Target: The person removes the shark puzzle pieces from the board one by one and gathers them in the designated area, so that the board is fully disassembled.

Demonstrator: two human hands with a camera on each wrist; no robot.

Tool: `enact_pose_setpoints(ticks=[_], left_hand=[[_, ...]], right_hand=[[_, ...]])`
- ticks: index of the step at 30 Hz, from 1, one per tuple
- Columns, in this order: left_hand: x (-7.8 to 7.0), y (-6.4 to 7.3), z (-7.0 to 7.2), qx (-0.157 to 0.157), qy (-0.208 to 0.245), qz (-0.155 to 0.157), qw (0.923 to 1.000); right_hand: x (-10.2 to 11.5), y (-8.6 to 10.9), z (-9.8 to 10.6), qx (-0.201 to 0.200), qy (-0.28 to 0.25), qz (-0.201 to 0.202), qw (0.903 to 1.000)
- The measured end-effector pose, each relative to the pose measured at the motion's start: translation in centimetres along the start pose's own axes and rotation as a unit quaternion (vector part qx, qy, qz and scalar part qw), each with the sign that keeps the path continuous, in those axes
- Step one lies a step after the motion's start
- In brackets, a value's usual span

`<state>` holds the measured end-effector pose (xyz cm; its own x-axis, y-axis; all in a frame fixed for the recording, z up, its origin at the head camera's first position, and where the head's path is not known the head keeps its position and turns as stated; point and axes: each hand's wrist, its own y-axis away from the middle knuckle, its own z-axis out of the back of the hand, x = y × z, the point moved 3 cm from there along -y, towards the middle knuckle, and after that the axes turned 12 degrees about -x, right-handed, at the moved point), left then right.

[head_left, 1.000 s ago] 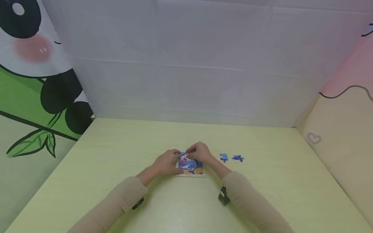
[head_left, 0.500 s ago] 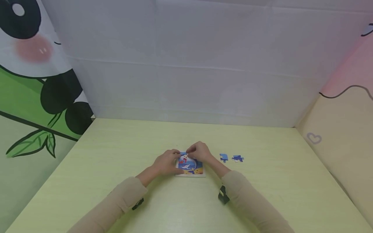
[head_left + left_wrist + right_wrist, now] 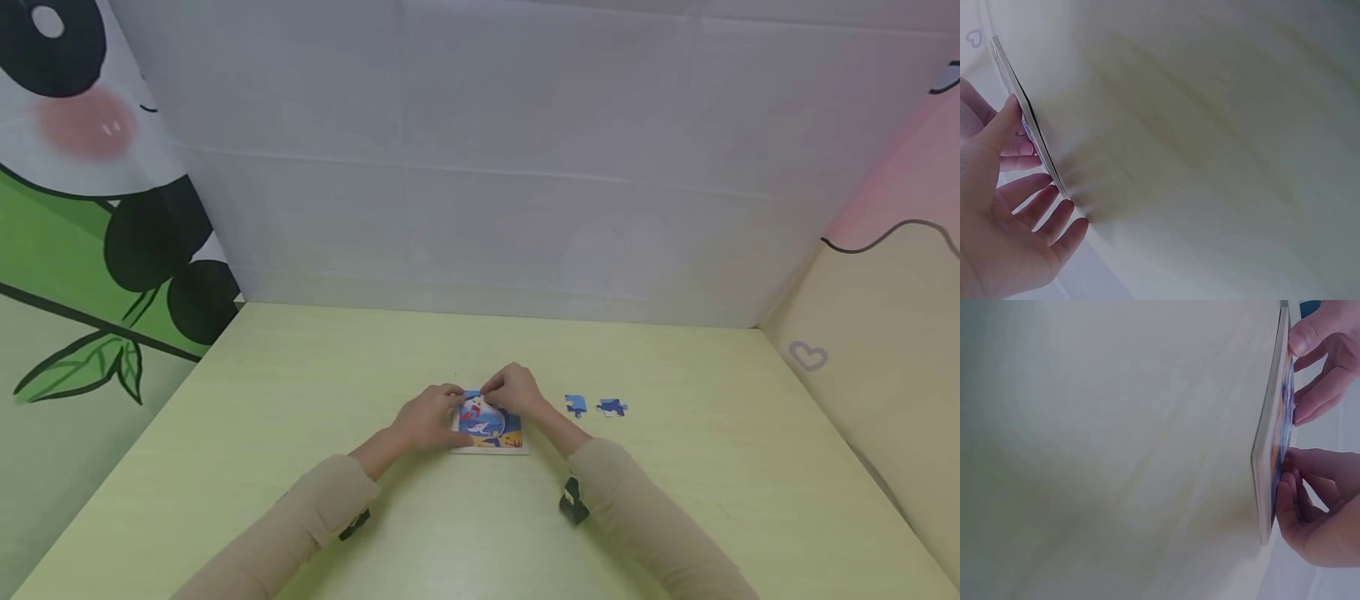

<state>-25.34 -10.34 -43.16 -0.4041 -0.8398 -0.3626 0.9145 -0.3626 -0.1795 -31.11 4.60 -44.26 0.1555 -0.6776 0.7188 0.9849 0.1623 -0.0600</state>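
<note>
A small square jigsaw puzzle (image 3: 483,427) with a blue sea picture lies in a pale tray (image 3: 491,452) on the table. My left hand (image 3: 431,419) holds the tray from its left side, thumb at the near edge and fingers toward the far edge. Over the puzzle's upper right, my right hand (image 3: 516,392) has thumb and fingertips drawn together at the surface, pinching what seems a puzzle piece that they mostly hide. In the right wrist view those fingertips (image 3: 1286,478) touch the picture side. The left wrist view has the tray's thin edge (image 3: 1044,150) against the left fingers.
Two loose blue puzzle pieces, one (image 3: 576,406) nearer the right hand and another (image 3: 612,407) farther right, lie on the pale yellow table (image 3: 465,533). A white sheet (image 3: 480,167) stands behind the table. Printed panels (image 3: 885,333) flank both sides.
Almost nothing moves. My right fingertips shift very slightly at the puzzle's upper part, while my left hand keeps its hold and the loose pieces stay where they were.
</note>
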Motion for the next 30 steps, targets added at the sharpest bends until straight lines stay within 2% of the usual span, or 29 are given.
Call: enact_pose_setpoints(ticks=[8, 17, 25, 30], left_hand=[[0.1, -0.1, -0.1, -0.002, 0.001, 0.002, 1.0], [0.1, -0.1, -0.1, -0.006, 0.009, 0.008, 0.9999], [-0.1, -0.1, -0.1, 0.003, 0.047, 0.011, 0.9988], [-0.1, -0.2, -0.1, 0.003, 0.047, 0.01, 0.9988]], right_hand=[[0.3, 0.2, 0.0, 0.002, -0.022, -0.064, 0.9977], [1.0, 0.5, 0.4, 0.013, -0.028, -0.115, 0.9929], [0.8, 0.5, 0.3, 0.016, -0.049, -0.132, 0.9899], [0.4, 0.3, 0.1, 0.013, -0.04, -0.109, 0.9932]])
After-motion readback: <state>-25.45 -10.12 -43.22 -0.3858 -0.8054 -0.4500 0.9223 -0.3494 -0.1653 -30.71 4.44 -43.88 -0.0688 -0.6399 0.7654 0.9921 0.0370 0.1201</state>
